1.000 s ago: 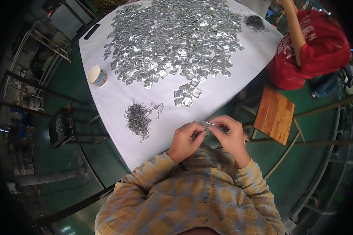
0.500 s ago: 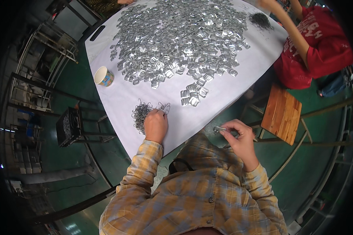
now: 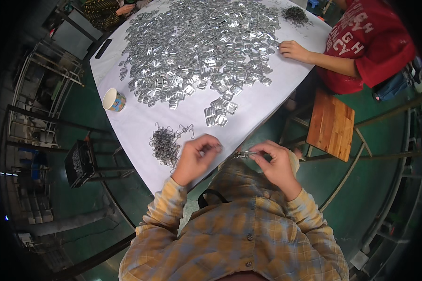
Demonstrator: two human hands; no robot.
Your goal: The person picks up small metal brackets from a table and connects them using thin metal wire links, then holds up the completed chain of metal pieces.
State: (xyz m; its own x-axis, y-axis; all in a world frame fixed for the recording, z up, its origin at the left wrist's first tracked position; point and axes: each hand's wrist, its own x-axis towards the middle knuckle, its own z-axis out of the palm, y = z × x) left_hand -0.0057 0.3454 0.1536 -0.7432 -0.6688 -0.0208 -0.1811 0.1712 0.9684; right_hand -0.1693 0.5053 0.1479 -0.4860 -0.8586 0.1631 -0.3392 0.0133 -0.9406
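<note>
Covering much of the white table [image 3: 136, 113], heaped metal plates [image 3: 197, 54] are lying. The left hand [image 3: 195, 159] is curling; its grip I cannot tell. The right hand [image 3: 275, 164] is pinching. Near the left hand, a hook pile [image 3: 165, 146] is lying, probably for short reach. Past the table's edge, the pinched metal piece [image 3: 245, 153] is pointing leftward, perhaps for easy access.

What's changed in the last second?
Your left hand went to the wire-hook pile, then came back rightward off it, toward your right hand; blur hides whether it holds anything. The red-shirted co-worker's hand has come to the right edge of the silver plate heap. Your right hand kept its grip on a small metal piece; the paper cup stayed put.
</note>
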